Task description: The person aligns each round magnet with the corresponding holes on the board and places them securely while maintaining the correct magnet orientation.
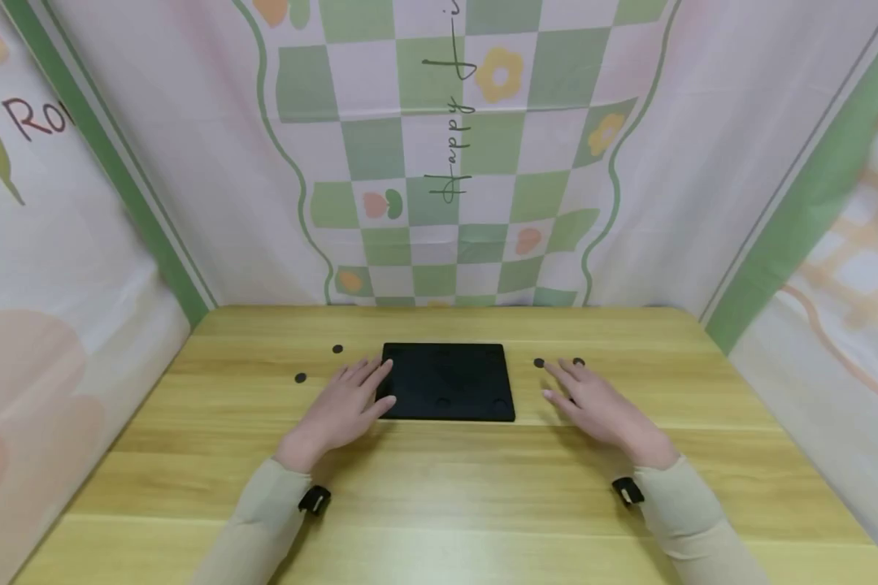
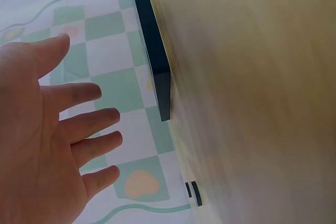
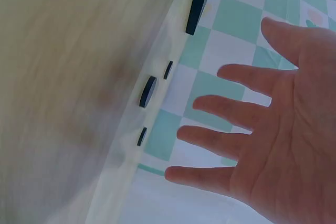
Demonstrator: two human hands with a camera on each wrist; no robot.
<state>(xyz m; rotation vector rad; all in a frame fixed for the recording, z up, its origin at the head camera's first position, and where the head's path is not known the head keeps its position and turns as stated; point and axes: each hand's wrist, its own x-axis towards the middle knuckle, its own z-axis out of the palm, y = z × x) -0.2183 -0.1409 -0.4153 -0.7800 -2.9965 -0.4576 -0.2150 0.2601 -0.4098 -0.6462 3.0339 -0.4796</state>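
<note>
A flat black rectangular board (image 1: 449, 378) with shallow round recesses lies on the table. My left hand (image 1: 340, 410) hovers at its left edge, fingers extended, holding nothing; its bare palm (image 2: 37, 129) shows in the left wrist view. Beyond it are two small dark discs, one farther back (image 1: 338, 348) and one to the left (image 1: 301, 378). To the right of the board, my right hand (image 1: 596, 404) is held with fingers spread, a disc (image 1: 539, 363) by its fingertips and another disc (image 1: 579, 362) just behind it. Three discs, including a nearer disc (image 3: 148, 92), appear in the right wrist view.
The wooden table (image 1: 439, 496) reaches back to a green-and-white checkered curtain (image 1: 432, 146). More printed cloth hangs at the left (image 1: 66, 284) and right. A black strap device sits on each wrist, such as the left one (image 1: 315, 500).
</note>
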